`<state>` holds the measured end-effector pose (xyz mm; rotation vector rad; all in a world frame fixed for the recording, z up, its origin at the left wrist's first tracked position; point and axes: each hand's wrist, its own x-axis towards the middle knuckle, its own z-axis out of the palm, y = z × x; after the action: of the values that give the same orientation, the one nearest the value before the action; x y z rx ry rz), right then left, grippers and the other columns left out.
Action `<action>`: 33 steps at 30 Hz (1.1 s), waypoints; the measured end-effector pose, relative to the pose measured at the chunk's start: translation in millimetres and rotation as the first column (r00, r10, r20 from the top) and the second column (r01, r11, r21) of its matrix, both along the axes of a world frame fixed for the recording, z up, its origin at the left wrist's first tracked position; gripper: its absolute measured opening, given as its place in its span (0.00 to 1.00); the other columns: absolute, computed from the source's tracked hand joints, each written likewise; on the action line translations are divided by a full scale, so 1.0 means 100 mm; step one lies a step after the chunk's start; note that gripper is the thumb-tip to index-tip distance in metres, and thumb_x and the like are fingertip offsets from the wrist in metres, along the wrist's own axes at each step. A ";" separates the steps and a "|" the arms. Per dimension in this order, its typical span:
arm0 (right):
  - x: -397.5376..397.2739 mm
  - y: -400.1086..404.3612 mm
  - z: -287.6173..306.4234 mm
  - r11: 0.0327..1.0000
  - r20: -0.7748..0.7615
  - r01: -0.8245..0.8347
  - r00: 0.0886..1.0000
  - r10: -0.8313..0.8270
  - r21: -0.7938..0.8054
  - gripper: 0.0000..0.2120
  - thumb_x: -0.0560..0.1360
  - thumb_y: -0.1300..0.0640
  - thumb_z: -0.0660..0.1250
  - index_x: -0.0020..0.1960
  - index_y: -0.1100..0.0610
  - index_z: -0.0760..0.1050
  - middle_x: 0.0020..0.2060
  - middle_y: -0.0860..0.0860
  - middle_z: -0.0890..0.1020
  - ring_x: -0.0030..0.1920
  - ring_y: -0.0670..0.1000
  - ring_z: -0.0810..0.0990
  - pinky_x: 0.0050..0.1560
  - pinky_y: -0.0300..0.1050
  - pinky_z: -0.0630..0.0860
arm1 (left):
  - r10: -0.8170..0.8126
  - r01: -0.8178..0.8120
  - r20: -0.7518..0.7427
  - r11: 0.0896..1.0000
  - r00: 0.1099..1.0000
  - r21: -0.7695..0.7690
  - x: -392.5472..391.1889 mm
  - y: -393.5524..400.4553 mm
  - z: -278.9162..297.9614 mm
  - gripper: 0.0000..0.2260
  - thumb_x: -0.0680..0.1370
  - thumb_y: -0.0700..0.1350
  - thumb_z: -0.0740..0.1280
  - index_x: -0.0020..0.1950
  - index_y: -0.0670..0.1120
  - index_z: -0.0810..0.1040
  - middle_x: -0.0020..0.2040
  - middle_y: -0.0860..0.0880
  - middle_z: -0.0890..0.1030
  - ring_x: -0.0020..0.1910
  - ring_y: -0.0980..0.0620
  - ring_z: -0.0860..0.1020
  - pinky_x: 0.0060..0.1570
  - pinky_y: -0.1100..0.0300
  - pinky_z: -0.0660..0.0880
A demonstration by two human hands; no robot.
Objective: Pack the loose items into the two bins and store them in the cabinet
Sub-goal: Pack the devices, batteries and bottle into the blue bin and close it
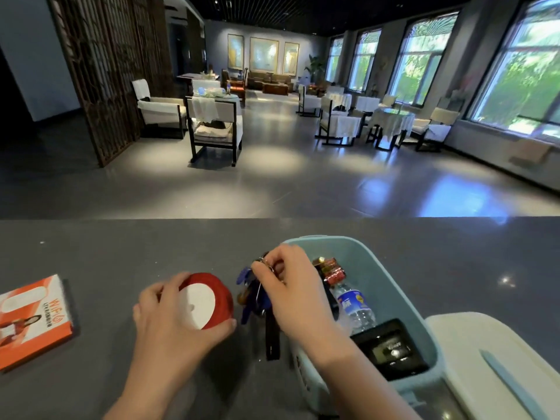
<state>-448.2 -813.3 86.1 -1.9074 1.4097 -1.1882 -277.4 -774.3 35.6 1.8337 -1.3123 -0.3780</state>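
A red ribbon spool [203,300] with a white round face lies on the grey counter, and my left hand [169,322] grips it from the near side. My right hand [291,286] pinches the ring of a bunch of keys [257,295] with blue tags and a black strap, held just left of the light blue bin [397,286]. Inside that bin lie a water bottle [354,304], a red-wrapped item [331,269] and a black box [391,350]. An orange and white box [33,316] sits at the counter's left.
A white bin or lid [485,344] with a pale blue strip stands at the lower right, touching the blue bin. The grey counter [121,253] ends at a far edge; beyond it is a lounge with chairs and tables.
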 end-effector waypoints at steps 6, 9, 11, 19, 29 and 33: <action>-0.85 0.03 0.13 0.990 0.119 0.139 0.983 -0.137 -0.003 0.07 0.75 0.53 0.69 0.41 0.50 0.73 0.36 0.46 0.76 0.35 0.40 0.75 0.40 0.39 0.71 | -0.141 0.137 -0.028 0.984 0.990 -0.113 -0.74 -0.09 0.21 0.43 0.53 0.60 0.77 0.66 0.59 0.66 0.55 0.57 0.60 0.56 0.58 0.58 0.57 0.58 0.63; -1.22 0.02 0.12 0.979 0.115 0.201 0.974 -0.196 -0.028 0.07 0.74 0.53 0.69 0.40 0.51 0.73 0.37 0.46 0.76 0.37 0.41 0.75 0.40 0.34 0.69 | -0.235 0.232 -0.018 0.965 0.972 -0.123 -1.14 -0.17 0.18 0.44 0.52 0.60 0.76 0.67 0.59 0.66 0.56 0.57 0.61 0.57 0.58 0.59 0.58 0.61 0.62; -1.43 0.01 0.11 0.964 0.123 0.259 0.960 -0.251 -0.051 0.08 0.75 0.52 0.69 0.39 0.50 0.72 0.38 0.46 0.75 0.37 0.41 0.74 0.39 0.34 0.69 | -0.281 0.277 -0.007 0.952 0.960 -0.128 -1.40 -0.25 0.16 0.44 0.51 0.63 0.73 0.66 0.60 0.65 0.55 0.59 0.61 0.61 0.57 0.61 0.57 0.62 0.62; -2.00 -0.11 0.16 0.920 0.128 0.379 0.922 -0.366 -0.096 0.09 0.76 0.53 0.68 0.38 0.49 0.71 0.38 0.45 0.74 0.38 0.41 0.75 0.37 0.30 0.68 | -0.436 0.434 -0.006 0.895 0.900 0.099 -2.16 -0.79 0.00 0.47 0.56 0.63 0.77 0.71 0.56 0.61 0.60 0.54 0.60 0.67 0.50 0.58 0.64 0.60 0.59; -2.09 -0.26 0.15 0.935 0.063 0.340 0.940 -0.335 -0.102 0.09 0.76 0.52 0.67 0.39 0.49 0.70 0.40 0.45 0.73 0.40 0.38 0.73 0.36 0.33 0.68 | -0.593 0.491 0.198 0.777 0.780 0.394 -2.26 -0.86 -0.18 0.37 0.70 0.70 0.62 0.74 0.55 0.58 0.72 0.50 0.56 0.73 0.45 0.53 0.73 0.50 0.50; -2.01 -0.40 0.14 0.941 0.049 0.323 0.946 -0.320 -0.101 0.08 0.76 0.51 0.67 0.40 0.50 0.70 0.41 0.45 0.73 0.41 0.37 0.73 0.35 0.33 0.65 | -0.485 0.426 0.246 0.868 0.839 0.256 -2.04 -0.79 -0.14 0.26 0.75 0.64 0.59 0.71 0.57 0.64 0.71 0.54 0.61 0.72 0.50 0.56 0.73 0.51 0.51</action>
<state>-649.5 -853.6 100.3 -1.7618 1.7193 -1.4647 -481.7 -853.4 21.3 1.7646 -2.0062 -0.5029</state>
